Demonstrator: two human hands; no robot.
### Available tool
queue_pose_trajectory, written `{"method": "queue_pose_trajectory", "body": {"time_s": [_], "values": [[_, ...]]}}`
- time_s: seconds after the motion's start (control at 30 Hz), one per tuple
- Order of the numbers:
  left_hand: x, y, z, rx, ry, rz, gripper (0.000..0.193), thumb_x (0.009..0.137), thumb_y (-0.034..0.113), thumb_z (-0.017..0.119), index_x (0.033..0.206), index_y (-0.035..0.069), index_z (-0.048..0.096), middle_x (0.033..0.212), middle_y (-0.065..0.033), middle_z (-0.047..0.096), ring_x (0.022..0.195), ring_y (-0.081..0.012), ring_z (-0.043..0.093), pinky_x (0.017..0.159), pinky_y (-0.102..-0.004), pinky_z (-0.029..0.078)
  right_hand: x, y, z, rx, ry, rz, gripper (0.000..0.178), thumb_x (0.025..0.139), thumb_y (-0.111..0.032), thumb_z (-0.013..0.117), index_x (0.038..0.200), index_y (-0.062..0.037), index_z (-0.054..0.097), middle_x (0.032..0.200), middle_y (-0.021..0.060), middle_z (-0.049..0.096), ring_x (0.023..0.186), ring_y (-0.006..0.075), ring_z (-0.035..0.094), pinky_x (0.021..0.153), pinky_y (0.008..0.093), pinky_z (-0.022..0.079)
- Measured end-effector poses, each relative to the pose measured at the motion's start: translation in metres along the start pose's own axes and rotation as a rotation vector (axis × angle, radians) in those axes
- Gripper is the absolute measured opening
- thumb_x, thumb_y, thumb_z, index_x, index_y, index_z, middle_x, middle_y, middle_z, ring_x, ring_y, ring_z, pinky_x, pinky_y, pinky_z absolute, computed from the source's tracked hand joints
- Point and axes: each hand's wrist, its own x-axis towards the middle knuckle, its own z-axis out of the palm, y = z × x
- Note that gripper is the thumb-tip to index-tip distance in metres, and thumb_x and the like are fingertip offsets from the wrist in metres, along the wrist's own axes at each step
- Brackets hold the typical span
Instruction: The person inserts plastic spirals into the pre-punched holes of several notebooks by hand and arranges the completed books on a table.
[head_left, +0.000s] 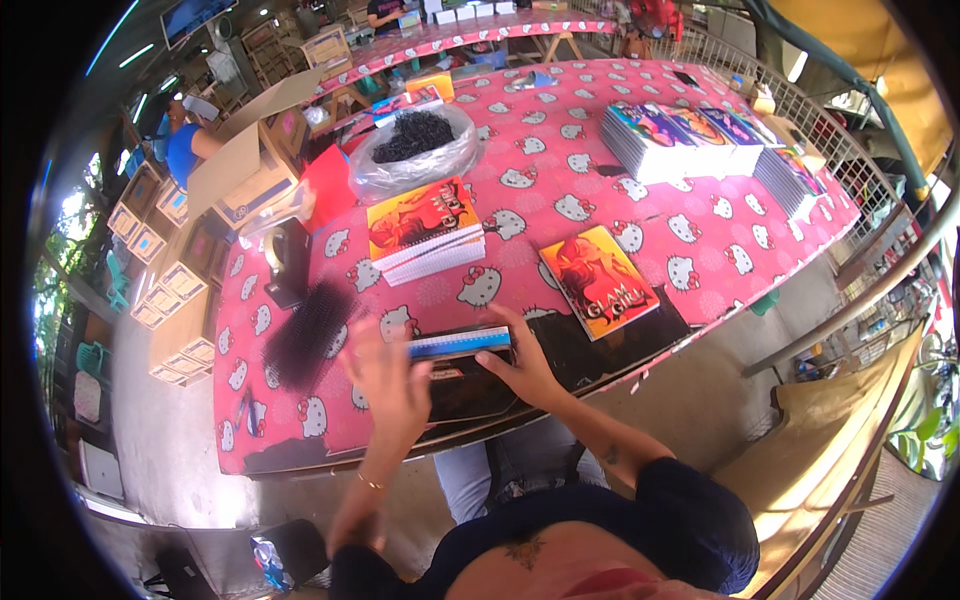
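Near the table's front edge, a notebook (458, 344) with a blue and white edge is turned edge-on toward me. My right hand (525, 362) grips its right end, thumb on the near side and fingers on the far side. At its left end is my left hand (392, 385), smeared by motion, so whether it touches the notebook is unclear. Left of that hand lies a blurred bunch of black binding coils (308, 338). A notebook with an orange and red cover (598, 282) lies flat to the right. Beyond my hands sits a stack of similar notebooks (427, 232).
A clear plastic bag of black coils (412, 140) stands farther back, with a tape dispenser (288, 262) to the left. Notebook stacks (680, 145) fill the far right. Cardboard boxes (250, 165) crowd the left side, where another person's blue sleeve (183, 155) shows.
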Motion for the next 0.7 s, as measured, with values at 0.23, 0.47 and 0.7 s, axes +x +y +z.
{"method": "queue_pose_trajectory", "body": {"time_s": [0.23,0.47,0.7], "values": [[-0.033,-0.080,-0.008,-0.301,-0.098,-0.706,0.053,0.105,0.035,0.043,0.140,-0.004,0.048,0.140,-0.0192,0.052,0.119,-0.0308,0.051,0.097,-0.0405,0.042,0.016,0.010,-0.021,-0.196,-0.158,0.000,0.054,0.091,-0.015,0.071,0.137,-0.0012,0.046,0.124,0.0149,0.062,0.115,0.0239,0.060,0.099,0.0341,0.044],[-0.021,-0.225,0.005,0.756,-0.310,-0.149,0.017,0.089,0.019,0.064,0.102,0.006,0.066,0.097,-0.0119,0.061,0.093,-0.0294,0.058,0.080,-0.0423,0.050,0.021,0.012,-0.032,0.108,-0.103,-0.193,0.032,0.094,-0.010,0.068,0.121,-0.0033,0.053,0.108,0.0036,0.057,0.102,0.0140,0.055,0.095,0.0286,0.042],[-0.008,-0.217,0.017,0.779,-0.093,0.094,0.015,0.095,0.025,0.059,0.100,0.011,0.061,0.095,-0.0074,0.062,0.087,-0.0274,0.064,0.074,-0.0401,0.053,0.011,0.019,-0.022,0.093,0.070,0.057,0.017,0.097,-0.009,0.065,0.110,-0.0024,0.058,0.098,0.0000,0.062,0.093,0.0067,0.055,0.088,0.0257,0.044]]}}
